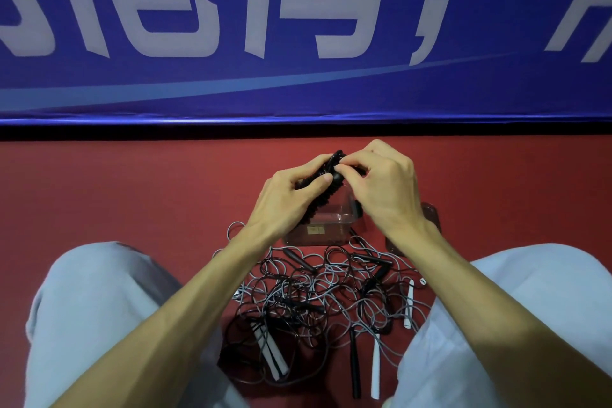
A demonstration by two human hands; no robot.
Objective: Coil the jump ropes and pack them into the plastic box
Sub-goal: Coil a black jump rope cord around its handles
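Both hands are close together, clamped on one coiled black jump rope point(320, 204). Left hand point(286, 200) grips the bundle from 9 o'clock, thumb across it. Right hand point(385, 190) pinches its top end from 3 o'clock. The bundle is held just above the clear plastic box point(318, 231) on the red floor point(132, 192). Tangled pile of ropes point(324, 295) lies at the box's 6 o'clock, between the knees. Blue banner point(298, 89) at 12 o'clock.

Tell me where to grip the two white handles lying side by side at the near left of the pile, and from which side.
Best grip the pair of white handles across their near halves, coming from above. They lie flat and parallel, so one grasp could span both; their far ends run into the tangled ropes, while the near ends lie free.
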